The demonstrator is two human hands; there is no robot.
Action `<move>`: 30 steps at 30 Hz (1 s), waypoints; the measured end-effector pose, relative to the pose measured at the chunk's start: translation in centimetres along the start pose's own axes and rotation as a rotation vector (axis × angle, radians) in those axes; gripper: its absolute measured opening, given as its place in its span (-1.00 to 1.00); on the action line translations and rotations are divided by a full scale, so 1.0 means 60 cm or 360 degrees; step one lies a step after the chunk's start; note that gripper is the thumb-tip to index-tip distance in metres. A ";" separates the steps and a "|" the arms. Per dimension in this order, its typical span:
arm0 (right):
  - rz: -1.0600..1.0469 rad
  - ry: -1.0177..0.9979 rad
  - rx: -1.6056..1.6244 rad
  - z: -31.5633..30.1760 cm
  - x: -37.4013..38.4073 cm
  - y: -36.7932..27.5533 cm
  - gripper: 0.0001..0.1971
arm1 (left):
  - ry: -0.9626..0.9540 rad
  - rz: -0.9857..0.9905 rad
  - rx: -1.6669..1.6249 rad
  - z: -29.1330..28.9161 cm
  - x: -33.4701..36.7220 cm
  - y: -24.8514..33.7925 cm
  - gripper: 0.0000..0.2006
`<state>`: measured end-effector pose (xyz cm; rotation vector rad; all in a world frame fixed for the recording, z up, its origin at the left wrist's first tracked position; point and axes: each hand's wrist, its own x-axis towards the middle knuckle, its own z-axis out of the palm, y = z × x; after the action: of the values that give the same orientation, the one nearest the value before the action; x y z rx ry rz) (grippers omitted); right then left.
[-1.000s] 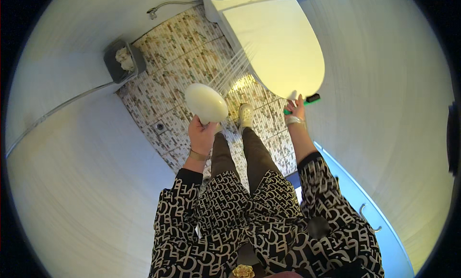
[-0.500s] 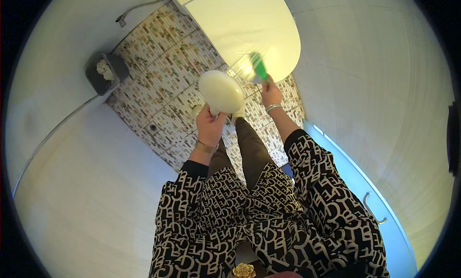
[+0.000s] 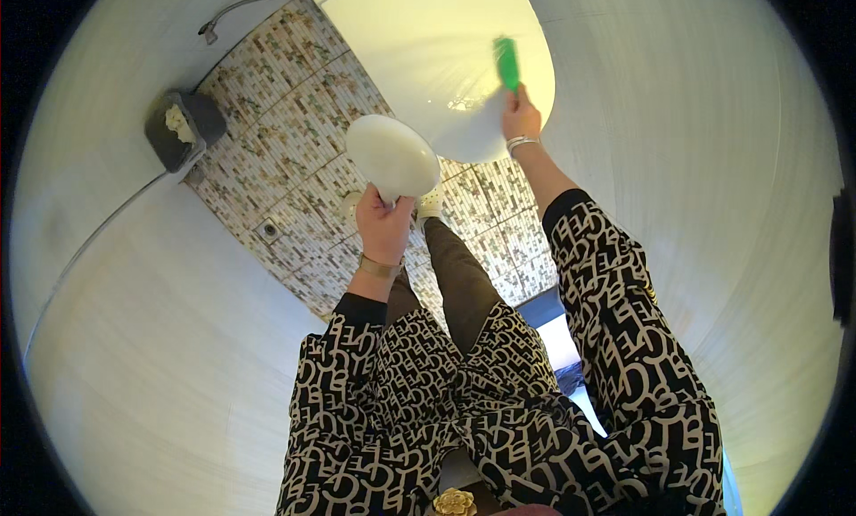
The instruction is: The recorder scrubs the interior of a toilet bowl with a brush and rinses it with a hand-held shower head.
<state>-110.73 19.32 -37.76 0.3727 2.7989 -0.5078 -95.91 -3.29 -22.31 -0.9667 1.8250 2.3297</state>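
Observation:
My right hand is wrapped round the handle of a green brush, which is slightly blurred and lies over the right side of the pale closed toilet lid. Wet-looking glints and a grey shadow show near the lid's front edge. My left hand pinches the near edge of a smooth white oval piece, shaped like a small lid or shallow bowl; its exact kind I cannot make out. That piece is held in front of the toilet, above the floor, with its underside hidden.
A dark grey bin with crumpled white paper stands against the left wall. Near it, a metal hose hangs on the wall. The patterned tile floor has a small round drain. My light shoes stand before the toilet.
My right hand and the brush have moved up and right across the lid. My left hand has shifted slightly left and up with the white piece. The blue door is now mostly out of sight.

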 end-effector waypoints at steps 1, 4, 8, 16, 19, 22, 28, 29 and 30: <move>-0.0137 -0.0114 0.0054 0.005 -0.005 -0.016 -0.63 | 0.0010 -0.0020 0.0082 0.003 0.004 0.003 -0.84; -0.0406 -0.0103 -0.0073 0.006 0.055 -0.063 -0.61 | 0.0060 -0.0066 0.0029 0.011 0.016 0.002 -0.83; -0.0286 0.0199 -0.0019 -0.014 0.216 -0.113 -0.68 | 0.0134 -0.0023 -0.0116 0.003 0.051 0.012 -0.83; -0.0280 0.0206 0.0347 0.052 0.300 -0.224 -0.78 | 0.0422 0.0124 -0.0099 0.009 0.087 0.016 -0.91; -0.0853 0.0038 0.0003 0.087 0.276 -0.283 -0.74 | 0.0430 0.0115 -0.0176 0.035 0.092 0.018 -0.90; -0.0900 -0.0263 -0.0060 0.109 0.184 -0.367 -0.73 | 0.0563 0.0067 -0.0130 -0.003 0.068 0.013 -0.92; -0.0313 0.0022 -0.0110 -0.035 0.358 -0.186 -0.58 | 0.0579 0.0103 -0.0182 -0.020 0.067 0.021 -0.89; -0.0274 -0.0071 -0.0263 -0.027 0.334 -0.200 -0.58 | 0.0649 0.0090 -0.0136 -0.042 0.060 0.025 -0.89; -0.0222 -0.0100 -0.0461 -0.046 0.338 -0.192 -0.57 | 0.0652 0.0087 -0.0155 -0.044 0.060 0.023 -0.89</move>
<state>-133.62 14.02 -37.99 0.0993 2.7935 -0.1342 -98.17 -7.29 -23.18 -1.5231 1.8956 2.4107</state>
